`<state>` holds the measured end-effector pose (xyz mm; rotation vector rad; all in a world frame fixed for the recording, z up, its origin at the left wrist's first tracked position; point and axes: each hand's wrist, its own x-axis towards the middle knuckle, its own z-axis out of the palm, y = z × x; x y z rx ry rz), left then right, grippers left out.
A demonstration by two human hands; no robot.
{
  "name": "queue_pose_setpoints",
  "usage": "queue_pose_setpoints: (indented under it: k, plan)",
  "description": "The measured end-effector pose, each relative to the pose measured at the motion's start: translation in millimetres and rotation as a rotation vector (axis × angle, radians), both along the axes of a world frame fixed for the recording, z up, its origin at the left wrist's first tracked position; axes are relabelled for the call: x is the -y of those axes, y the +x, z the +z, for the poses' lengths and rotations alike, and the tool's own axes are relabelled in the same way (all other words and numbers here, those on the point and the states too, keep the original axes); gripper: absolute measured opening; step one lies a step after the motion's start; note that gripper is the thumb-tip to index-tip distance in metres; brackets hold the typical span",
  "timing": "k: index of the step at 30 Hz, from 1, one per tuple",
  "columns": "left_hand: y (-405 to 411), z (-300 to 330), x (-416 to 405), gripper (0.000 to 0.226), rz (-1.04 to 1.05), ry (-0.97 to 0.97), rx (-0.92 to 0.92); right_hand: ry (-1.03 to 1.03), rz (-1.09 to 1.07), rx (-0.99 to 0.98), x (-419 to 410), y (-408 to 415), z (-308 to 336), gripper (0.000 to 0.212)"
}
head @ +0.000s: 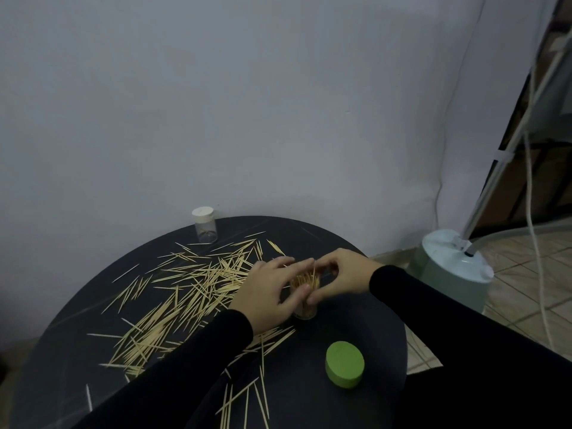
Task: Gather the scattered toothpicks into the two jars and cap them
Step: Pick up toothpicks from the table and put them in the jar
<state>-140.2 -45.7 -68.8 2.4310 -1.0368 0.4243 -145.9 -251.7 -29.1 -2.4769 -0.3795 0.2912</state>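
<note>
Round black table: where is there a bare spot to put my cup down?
Bare patches on the round black table: the right side between the green round lid and the hands, and the far-left edge. The middle and left are crowded with scattered wooden toothpicks.

A round black table [356, 252] with a smooth, faintly sheened top is being shown in the lower half of the frame. Pale, matt wooden toothpicks [173, 308] are being seen strewn over its left side. A small clear plastic jar [206, 232], glossy-walled, is being topped by a matt white plastic cap [202, 213] at the table's far edge. A second clear jar [305, 308], holding wooden picks, is being seen at centre. A matt green round lid [344, 363] is being shown at lower right. Matt black cloth sleeves [433, 308] are being seen. At right, a smooth pale-green plastic base [448, 274] is being seen, and the wall [216, 103] behind is looking matt.
</note>
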Motion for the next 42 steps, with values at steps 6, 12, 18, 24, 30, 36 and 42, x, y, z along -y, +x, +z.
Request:
queue_pose_setpoints:
  k: [6, 12, 18, 24, 30, 36, 42]
  plan:
    - [0.3, 11.6, 1.2, 0.045, -0.088, -0.003, 0.043, -0.004, -0.015, 0.008, -1.0, 0.7, -0.2, 0.051]
    - [5.3, 12.9, 5.6, 0.058, -0.111, 0.074, 0.081, -0.038, -0.040, -0.006, 0.9, 4.4, -4.1, 0.064]
    - [7.3, 12.7, 1.2, 0.038, -0.169, 0.073, 0.230, -0.018, -0.028, 0.004, 0.3, 3.4, -3.2, 0.051]
    - [10.2, 8.8, -6.1, 0.032, -0.118, -0.024, 0.229, -0.034, -0.006, 0.015, -0.6, 4.4, -1.2, 0.048]
    - [10.5, 5.8, -12.0, 0.044, -0.127, 0.091, 0.164, -0.240, 0.015, -0.088, -1.5, 8.7, -0.9, 0.054]
    - [15.9, 8.3, -9.3, 0.045, 0.060, -0.132, 0.052, -0.339, -0.106, 0.021, -5.3, 20.6, -9.3, 0.036]
    - [37.7, -1.9, -23.5, 0.051, 0.403, 0.285, -0.151, -0.452, -0.140, 0.178, -11.2, 35.0, -19.6, 0.041]
